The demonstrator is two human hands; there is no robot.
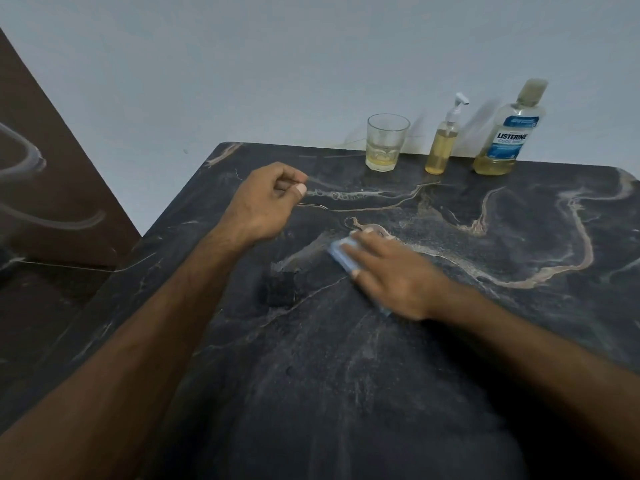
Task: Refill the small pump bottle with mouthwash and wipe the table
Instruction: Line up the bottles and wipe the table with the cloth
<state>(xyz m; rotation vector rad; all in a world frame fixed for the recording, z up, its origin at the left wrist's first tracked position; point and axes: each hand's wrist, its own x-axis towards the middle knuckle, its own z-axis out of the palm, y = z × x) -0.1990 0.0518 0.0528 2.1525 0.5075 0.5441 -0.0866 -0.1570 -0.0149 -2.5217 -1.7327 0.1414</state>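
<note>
Fingers (pixel 289 180) of the left hand (pixel 265 202) were curled in toward the palm, thumb tip laid across them near the index finger; nothing visible in the grip. That hand hovered or rested over the far-left part of the table (pixel 346 375), knuckles up, wrist bent slightly, forearm running back diagonally toward the near-left corner of the view. Contact with the surface couldn't be told.

Right hand (pixel 391 271) lay flat at mid-table, palm down, fingers straight and spread, pointing up-left. It pressed on a light blue cloth (pixel 341 252), most of which was hidden under the palm; one edge showed past the fingertips, a small corner stuck out by the wrist. Hand and cloth were motion-blurred. Right forearm came in from the near-right.

Table was dark stone with pale tan veins. A dull smeared streak ran just left of the cloth.

Along the far edge, against the wall (pixel 242 81), three items stood upright in a row, well apart from both hands: a clear glass (pixel 387 142) with a little yellow liquid at the bottom, then the small pump bottle (pixel 443 143) with white pump head on, yellow liquid up to roughly the shoulder, then the mouthwash bottle (pixel 509 133), capped, blue-white Listerine label, only a low band of yellow liquid showing under the label.
</note>
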